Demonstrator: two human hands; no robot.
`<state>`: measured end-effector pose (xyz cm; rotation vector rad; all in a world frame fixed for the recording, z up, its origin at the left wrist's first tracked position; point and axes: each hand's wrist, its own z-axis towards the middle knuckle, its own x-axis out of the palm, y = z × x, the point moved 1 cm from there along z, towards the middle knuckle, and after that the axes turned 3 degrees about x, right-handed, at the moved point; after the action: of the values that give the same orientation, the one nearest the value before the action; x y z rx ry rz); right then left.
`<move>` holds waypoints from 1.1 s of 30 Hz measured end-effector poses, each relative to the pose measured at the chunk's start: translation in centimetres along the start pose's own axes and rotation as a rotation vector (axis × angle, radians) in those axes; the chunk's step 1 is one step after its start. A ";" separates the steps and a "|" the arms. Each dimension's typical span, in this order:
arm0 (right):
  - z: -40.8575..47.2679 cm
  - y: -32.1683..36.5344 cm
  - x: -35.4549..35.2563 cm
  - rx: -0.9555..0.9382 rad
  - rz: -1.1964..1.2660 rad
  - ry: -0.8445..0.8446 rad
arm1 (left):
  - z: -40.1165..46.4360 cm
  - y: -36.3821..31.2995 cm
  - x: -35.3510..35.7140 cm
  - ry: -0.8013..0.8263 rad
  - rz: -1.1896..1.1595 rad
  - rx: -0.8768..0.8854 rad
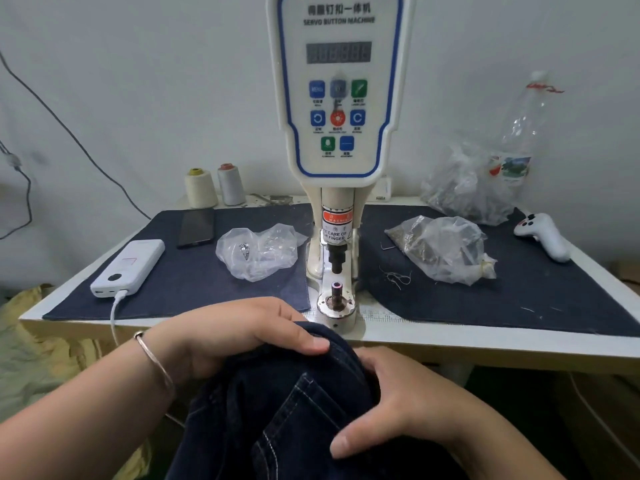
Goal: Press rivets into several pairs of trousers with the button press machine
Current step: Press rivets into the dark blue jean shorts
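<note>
Left grip (239, 336) and right grip (401, 403) both clasp the bunched dark trousers (294, 403), held below the front edge of the table (485, 348), just before the button press machine (337, 98) and its lower die (336, 299).

The gap between punch (337, 261) and lower die (336, 292) is left open from the front. Passage is narrowed by a plastic bag (258, 251) to the left and a fuller bag (446, 249) to the right on the surface (485, 344).

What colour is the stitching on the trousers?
White stitching on dark navy denim trousers, clearest in the head view.
</note>
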<state>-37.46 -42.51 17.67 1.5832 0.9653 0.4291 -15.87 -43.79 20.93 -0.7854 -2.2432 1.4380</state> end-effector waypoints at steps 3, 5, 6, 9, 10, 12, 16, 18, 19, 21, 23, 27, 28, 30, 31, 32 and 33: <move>-0.7 -1.4 -0.7 0.119 0.008 -0.061 | 0.4 0.4 0.6 0.007 -0.004 0.049; -1.3 -2.2 -1.2 0.159 0.156 -0.051 | 0.3 0.6 0.3 0.043 0.009 0.083; -1.6 -2.4 -1.6 0.158 0.255 -0.029 | 0.1 0.8 0.1 0.070 0.027 0.082; -1.8 -2.3 -3.4 0.100 0.476 -0.022 | -0.3 1.4 -1.3 0.121 0.068 0.037; -1.6 -2.2 -4.0 0.081 0.520 -0.039 | -0.2 1.7 -1.7 0.102 0.063 0.032; -0.8 -1.7 -5.1 0.057 0.597 -0.073 | 0.4 2.1 -2.4 0.001 -0.009 0.068; 1.6 -0.5 -7.5 0.118 0.612 -0.191 | 2.5 2.2 -2.5 -0.256 -0.209 0.157; 2.7 -0.3 -8.4 0.199 0.583 -0.261 | 3.7 1.9 -2.3 -0.408 -0.204 0.132; 3.3 -0.2 -8.7 0.239 0.572 -0.283 | 4.3 1.7 -2.4 -0.481 -0.176 0.111; 4.2 -0.2 -9.2 0.283 0.528 -0.321 | 5.3 1.4 -2.6 -0.603 -0.101 0.073; 5.1 -0.2 -9.6 0.269 0.455 -0.393 | 6.2 1.2 -3.1 -0.682 -0.030 0.042; 6.7 -0.7 -10.4 0.212 0.287 -0.546 | 7.5 0.9 -3.5 -0.775 0.056 0.076; 6.9 -0.8 -10.6 0.181 0.187 -0.579 | 7.8 0.8 -3.6 -0.795 0.083 0.113; 7.4 -0.7 -10.9 0.117 -0.021 -0.644 | 8.3 0.5 -3.8 -0.841 0.183 0.183; 7.7 -0.8 -11.1 0.089 -0.121 -0.678 | 8.5 0.4 -3.9 -0.865 0.266 0.208; 7.9 -0.9 -11.2 0.062 -0.228 -0.712 | 8.7 0.3 -4.0 -0.887 0.352 0.224; 8.1 -1.1 -11.2 0.039 -0.337 -0.739 | 8.9 0.3 -4.1 -0.899 0.426 0.233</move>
<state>-38.58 -56.29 17.07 1.4069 0.6356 -0.3966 -17.71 -52.56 16.96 -0.6255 -2.4895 2.6104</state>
